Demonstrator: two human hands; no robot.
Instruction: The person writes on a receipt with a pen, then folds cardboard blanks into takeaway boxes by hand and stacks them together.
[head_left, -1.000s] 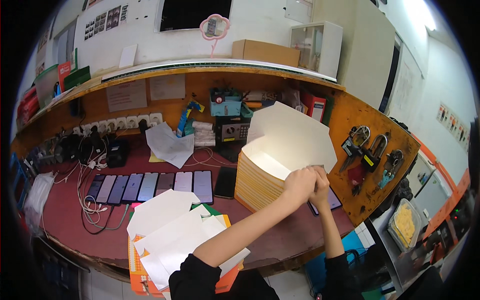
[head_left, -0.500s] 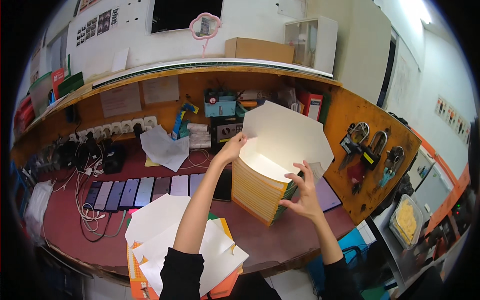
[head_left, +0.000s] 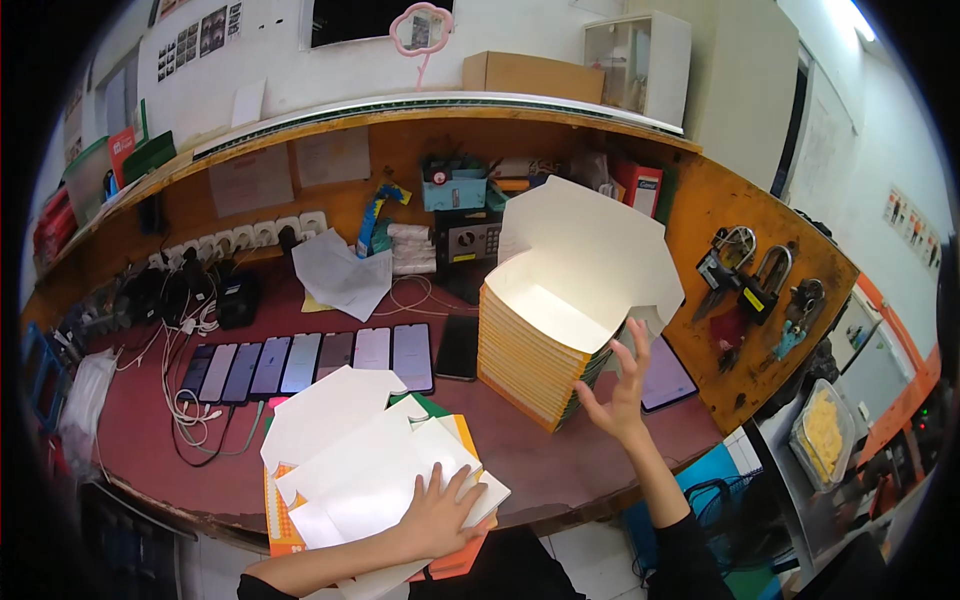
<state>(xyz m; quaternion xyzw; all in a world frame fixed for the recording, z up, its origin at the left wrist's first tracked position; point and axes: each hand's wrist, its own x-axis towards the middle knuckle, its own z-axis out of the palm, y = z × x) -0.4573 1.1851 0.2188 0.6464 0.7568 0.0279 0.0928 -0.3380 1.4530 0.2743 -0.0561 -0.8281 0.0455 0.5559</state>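
Maroon worktop (head_left: 150, 440): curved, runs left to right under an orange wooden back wall.
Box stack (head_left: 535, 375): folded yellow-and-white cartons piled near the middle right of the worktop; the top carton stands with its white lid flaps (head_left: 590, 250) raised.
Flat cartons (head_left: 370, 475): unfolded white blanks with orange-yellow edges, fanned out at the worktop's front edge, left of the stack.
Phones (head_left: 310, 362): a row of dark handsets lying side by side behind the flat cartons, with cables trailing off to the left.
Padlocks (head_left: 745, 280): hanging on the orange panel at the right, well apart from the hands.
Right hand (head_left: 615, 385): raised, fingers spread wide, holding nothing, just beside the right face of the box stack.
Left hand (head_left: 440, 515): palm down, fingers splayed, pressed flat on the flat cartons.
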